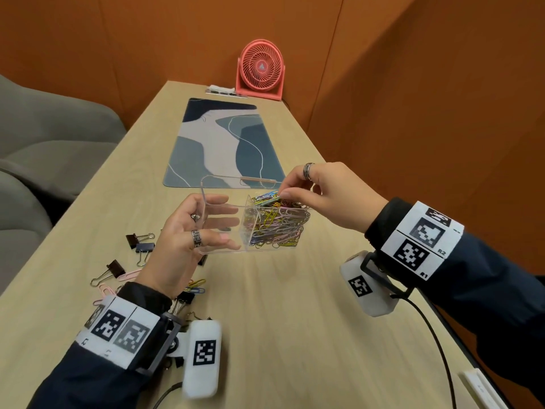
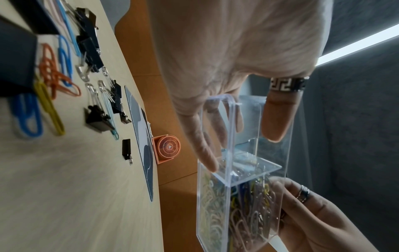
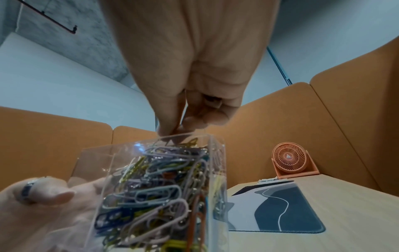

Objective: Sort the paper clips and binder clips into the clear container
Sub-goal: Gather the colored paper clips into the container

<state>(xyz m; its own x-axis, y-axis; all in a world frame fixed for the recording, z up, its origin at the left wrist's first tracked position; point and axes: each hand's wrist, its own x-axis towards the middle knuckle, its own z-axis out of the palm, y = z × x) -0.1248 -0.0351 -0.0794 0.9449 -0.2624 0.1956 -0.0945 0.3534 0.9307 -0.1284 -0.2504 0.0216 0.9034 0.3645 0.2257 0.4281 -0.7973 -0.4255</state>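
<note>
My left hand [image 1: 218, 224] holds the clear container [image 1: 244, 250] above the wooden table, fingers behind it and thumb in front; its lid [image 1: 236, 180] stands open. The left compartment looks empty. The right compartment is packed with coloured paper clips [image 1: 277, 228]. My right hand [image 1: 284, 192] pinches paper clips at the top of that heap. The left wrist view shows the container [image 2: 248, 170] from its end and the right wrist view shows the clips [image 3: 151, 187] through the wall. Loose black binder clips [image 1: 141, 242] and paper clips [image 1: 196, 286] lie on the table under my left arm.
A blue patterned desk mat [image 1: 224, 143] lies beyond the container, with a coral fan [image 1: 261, 69] at the table's far end. Grey chairs [image 1: 44, 137] stand to the left and orange panels wall in the right. A white object [image 1: 483, 388] lies at the near right edge.
</note>
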